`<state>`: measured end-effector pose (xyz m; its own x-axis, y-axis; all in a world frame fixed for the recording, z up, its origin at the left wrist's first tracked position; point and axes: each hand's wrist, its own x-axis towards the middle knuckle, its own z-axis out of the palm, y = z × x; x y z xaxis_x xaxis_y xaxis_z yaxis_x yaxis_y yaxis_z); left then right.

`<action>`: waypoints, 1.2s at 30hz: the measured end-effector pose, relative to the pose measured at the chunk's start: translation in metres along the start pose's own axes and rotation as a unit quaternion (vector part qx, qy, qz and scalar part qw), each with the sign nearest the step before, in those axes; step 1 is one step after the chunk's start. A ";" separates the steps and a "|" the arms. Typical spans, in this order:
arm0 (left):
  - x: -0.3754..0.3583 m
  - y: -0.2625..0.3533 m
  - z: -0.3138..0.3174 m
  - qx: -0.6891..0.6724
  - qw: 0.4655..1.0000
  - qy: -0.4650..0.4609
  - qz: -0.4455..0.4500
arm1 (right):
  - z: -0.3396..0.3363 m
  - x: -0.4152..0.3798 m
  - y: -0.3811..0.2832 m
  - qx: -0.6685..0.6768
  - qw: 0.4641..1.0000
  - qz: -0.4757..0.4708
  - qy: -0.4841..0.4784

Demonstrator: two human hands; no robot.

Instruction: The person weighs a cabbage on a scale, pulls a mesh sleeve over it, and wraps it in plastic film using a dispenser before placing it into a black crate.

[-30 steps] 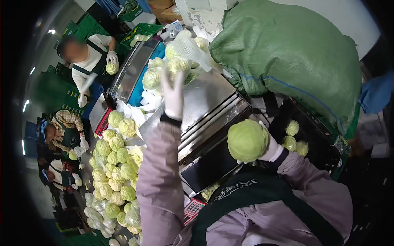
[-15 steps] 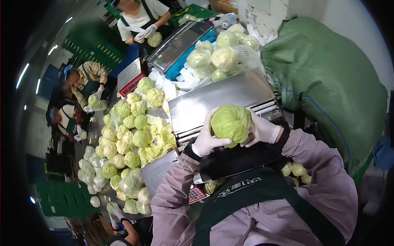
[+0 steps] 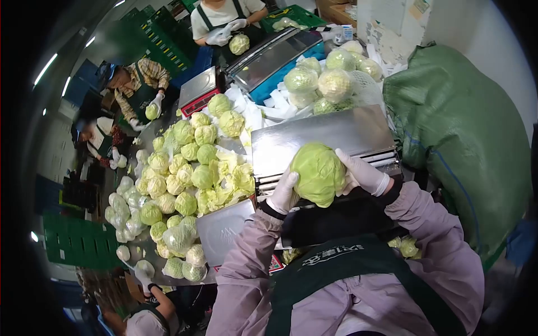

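A green cabbage [image 3: 318, 173] is held up between my two gloved hands, in front of the apron. My left hand [image 3: 284, 193] grips its left side, with the thumb up along the leaves. On the other side, my right hand [image 3: 365, 172] curves round the cabbage, and its lower fingers are partly hidden beneath. Just beyond the cabbage lies a flat metal plate [image 3: 319, 133] with rollers along its near edge. A dark surface [image 3: 336, 221] is under my wrists.
Loose cabbages [image 3: 182, 162] and pulled-off leaves [image 3: 227, 182] cover the table at left, near a metal scale plate [image 3: 224, 228]. Wrapped cabbages [image 3: 335, 84] pile up at the back. A large green sack [image 3: 459, 151] bulges at right. Several co-workers, including one person [image 3: 232, 22], handle cabbages around the table.
The cabbage has turned in my hands, and my left hand has slid lower on its side. My head view has shifted, so the surroundings appear further right. Co-workers' hands have moved.
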<state>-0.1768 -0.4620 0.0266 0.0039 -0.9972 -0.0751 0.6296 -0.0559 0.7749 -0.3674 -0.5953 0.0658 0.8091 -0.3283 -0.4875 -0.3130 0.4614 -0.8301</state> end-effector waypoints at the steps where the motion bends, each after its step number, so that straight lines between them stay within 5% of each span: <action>1: -0.007 -0.005 -0.002 -0.022 1.000 -0.001 0.003 | 0.005 -0.002 -0.002 -0.034 0.999 0.006 0.023; 4: -0.032 -0.019 -0.006 -0.052 0.998 0.015 0.013 | 0.018 -0.012 -0.005 -0.170 0.979 -0.104 0.040; 10: -0.069 -0.019 -0.008 -0.101 0.993 0.031 0.049 | 0.043 -0.023 0.000 -0.200 0.965 -0.148 0.083; 12: -0.078 -0.020 -0.009 -0.107 0.992 0.045 0.045 | 0.053 -0.027 0.001 -0.219 0.915 -0.319 0.114; 28: -0.134 0.000 -0.003 0.096 0.985 0.101 0.099 | 0.094 -0.033 0.017 -0.127 0.968 -0.210 -0.057; 36: -0.155 0.007 -0.007 0.109 0.980 0.115 0.120 | 0.120 -0.036 0.026 -0.164 0.952 -0.256 -0.032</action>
<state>-0.1677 -0.3074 0.0400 0.3217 -0.9468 0.0055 0.4083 0.1439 0.9014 -0.3449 -0.4727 0.0946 0.9227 -0.3852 0.0129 0.0007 -0.0317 -0.9995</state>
